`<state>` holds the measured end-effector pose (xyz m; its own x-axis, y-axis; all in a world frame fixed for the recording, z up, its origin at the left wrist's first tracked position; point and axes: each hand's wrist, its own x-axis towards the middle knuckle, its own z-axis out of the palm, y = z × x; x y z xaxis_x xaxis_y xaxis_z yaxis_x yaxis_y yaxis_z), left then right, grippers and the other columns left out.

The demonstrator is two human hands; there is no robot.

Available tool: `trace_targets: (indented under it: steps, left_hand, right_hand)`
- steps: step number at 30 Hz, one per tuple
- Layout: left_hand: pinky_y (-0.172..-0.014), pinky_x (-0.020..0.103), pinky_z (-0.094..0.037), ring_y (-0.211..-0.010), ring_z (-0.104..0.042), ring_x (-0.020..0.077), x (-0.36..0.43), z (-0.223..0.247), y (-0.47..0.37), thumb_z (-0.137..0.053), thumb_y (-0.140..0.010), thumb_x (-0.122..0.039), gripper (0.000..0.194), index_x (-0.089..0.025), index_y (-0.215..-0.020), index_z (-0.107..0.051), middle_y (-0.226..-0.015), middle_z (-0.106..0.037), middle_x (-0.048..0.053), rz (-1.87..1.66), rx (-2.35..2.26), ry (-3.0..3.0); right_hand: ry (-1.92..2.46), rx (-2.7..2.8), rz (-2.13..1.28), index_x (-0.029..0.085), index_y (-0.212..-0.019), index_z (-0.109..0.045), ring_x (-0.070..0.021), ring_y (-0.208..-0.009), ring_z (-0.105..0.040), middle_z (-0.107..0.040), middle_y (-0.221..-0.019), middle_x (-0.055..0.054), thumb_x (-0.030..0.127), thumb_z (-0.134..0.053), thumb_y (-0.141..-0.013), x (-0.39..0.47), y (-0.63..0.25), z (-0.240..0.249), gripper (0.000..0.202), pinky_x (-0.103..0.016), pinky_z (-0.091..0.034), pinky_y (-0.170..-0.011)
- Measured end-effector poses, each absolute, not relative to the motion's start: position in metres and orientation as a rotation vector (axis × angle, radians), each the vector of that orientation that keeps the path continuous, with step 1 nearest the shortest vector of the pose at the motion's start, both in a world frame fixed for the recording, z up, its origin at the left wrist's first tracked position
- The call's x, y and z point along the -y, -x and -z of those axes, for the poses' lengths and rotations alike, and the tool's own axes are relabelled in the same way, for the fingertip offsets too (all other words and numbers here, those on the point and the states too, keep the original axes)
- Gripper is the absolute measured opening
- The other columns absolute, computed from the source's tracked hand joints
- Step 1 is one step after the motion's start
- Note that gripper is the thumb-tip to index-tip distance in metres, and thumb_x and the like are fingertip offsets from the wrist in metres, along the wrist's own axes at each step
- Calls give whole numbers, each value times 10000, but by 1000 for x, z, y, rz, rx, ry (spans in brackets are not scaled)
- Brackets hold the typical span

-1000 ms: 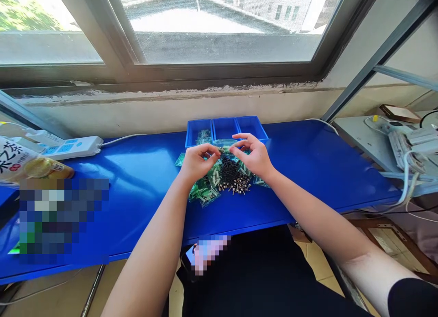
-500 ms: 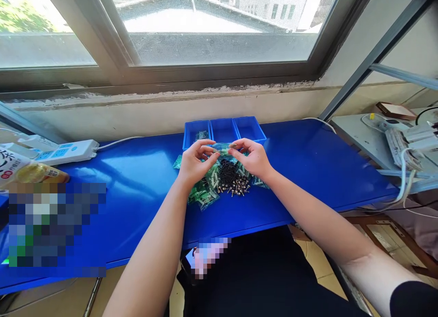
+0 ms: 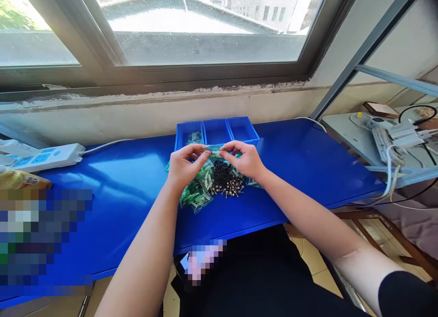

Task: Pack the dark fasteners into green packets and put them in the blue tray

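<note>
Both hands have drawn closer together since a second ago and now pinch one small clear bag (image 3: 212,148) between them; earlier they were apart above the pile.

Head view, places given from the three blue bins (image 3: 216,130). Left hand (image 3: 183,165): thumb and fingers clamped on the bag's left end. Right hand (image 3: 245,160): fingertips clamped on its right end. Bag sits just in front of the bins, held above the heap.

Count: three bins in one row at the far edge of the blue tabletop (image 3: 308,162). Leftmost bin holds a few green bags (image 3: 194,137); the middle and right bins show only blue floor.

In front of the bins: one heap of dark screws (image 3: 226,180), loose on the tabletop, too many to count. Left of and around it, a pile of green-filled bags (image 3: 196,194), number unclear.

Far left of the bins: one white power strip (image 3: 48,156).
</note>
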<state>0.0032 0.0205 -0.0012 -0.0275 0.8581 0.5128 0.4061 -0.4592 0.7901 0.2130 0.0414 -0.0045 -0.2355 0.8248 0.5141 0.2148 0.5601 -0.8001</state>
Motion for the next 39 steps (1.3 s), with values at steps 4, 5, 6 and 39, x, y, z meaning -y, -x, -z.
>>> trace_targets:
  steps: [4, 5, 6, 39]
  left_hand:
    - [-636, 273, -548, -660, -647, 125, -20, 0, -4, -761, -820, -347, 198, -196, -947, -772, -790, -741, 28, -1491, -1350, -1878]
    - [-633, 270, -545, -659, -646, 124, -20, 0, -4, -754, -826, -345, 188, -197, -941, -772, -784, -739, 25, -1479, -1356, -1889]
    - [-629, 268, -541, -657, -644, 123, -21, 0, -5, -747, -831, -345, 182, -198, -936, -772, -776, -737, 23, -1466, -1362, -1901]
    - [-965, 602, -329, -983, -671, 352, -82, -26, 36, -701, -830, -388, 167, -230, -848, -650, -882, -767, 83, -1269, -2325, -1477]
  right_hand:
    - [858, 1766, -728, 216, -941, -746, -174, -802, -691, -767, -913, -38, 399, -739, -863, -40, -213, 3, 199, -325, -552, -709]
    - [859, 1770, -726, 215, -940, -747, -175, -806, -691, -768, -914, -40, 396, -737, -864, -40, -213, 3, 197, -323, -549, -706]
    - [861, 1772, -724, 214, -938, -747, -176, -810, -692, -768, -916, -40, 394, -735, -866, -41, -214, 4, 194, -322, -547, -704]
    - [867, 1806, -861, 199, -1091, -722, -199, -854, -737, -778, -899, -61, 330, -610, -926, -37, -214, 6, 238, -342, -560, -734]
